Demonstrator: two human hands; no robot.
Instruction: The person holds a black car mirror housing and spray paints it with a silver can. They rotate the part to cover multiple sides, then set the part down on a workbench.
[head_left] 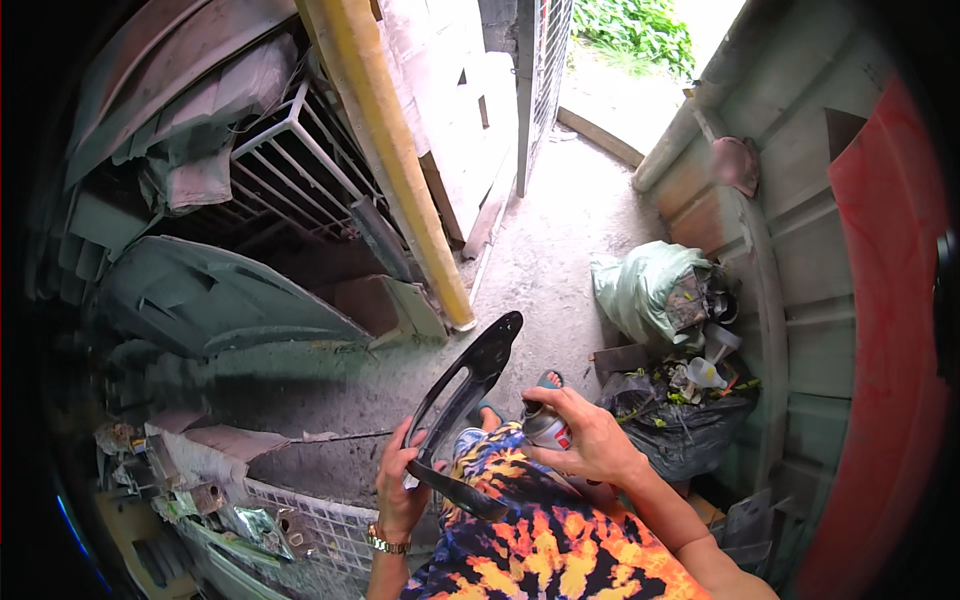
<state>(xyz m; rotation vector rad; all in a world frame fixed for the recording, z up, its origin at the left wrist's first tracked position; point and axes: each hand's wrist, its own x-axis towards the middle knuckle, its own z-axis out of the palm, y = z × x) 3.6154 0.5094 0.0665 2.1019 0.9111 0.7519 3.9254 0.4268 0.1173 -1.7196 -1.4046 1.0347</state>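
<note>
My left hand (pixel 399 484) grips a long black curved part (pixel 487 357), which looks like plastic with an elongated opening through its middle. The part is held tilted, its wide end pointing up and away and its lower end over the patterned clothing on my lap. In my right hand (pixel 598 440) is a spray can (pixel 546 428) with a dark top and a silver, red and white body. The forefinger lies at the can's top; whether it presses the nozzle I cannot tell. Can and black part are a short distance apart.
A yellow post (pixel 390 150) stands ahead-left, beside a white metal rack (pixel 300 135) and large panels (pixel 220 295). To the right are a pale green sack (pixel 645 285) and a black rubbish bag (pixel 685 435) along a corrugated wall. A mesh gate (pixel 543 90) stands beyond the concrete floor (pixel 550 230).
</note>
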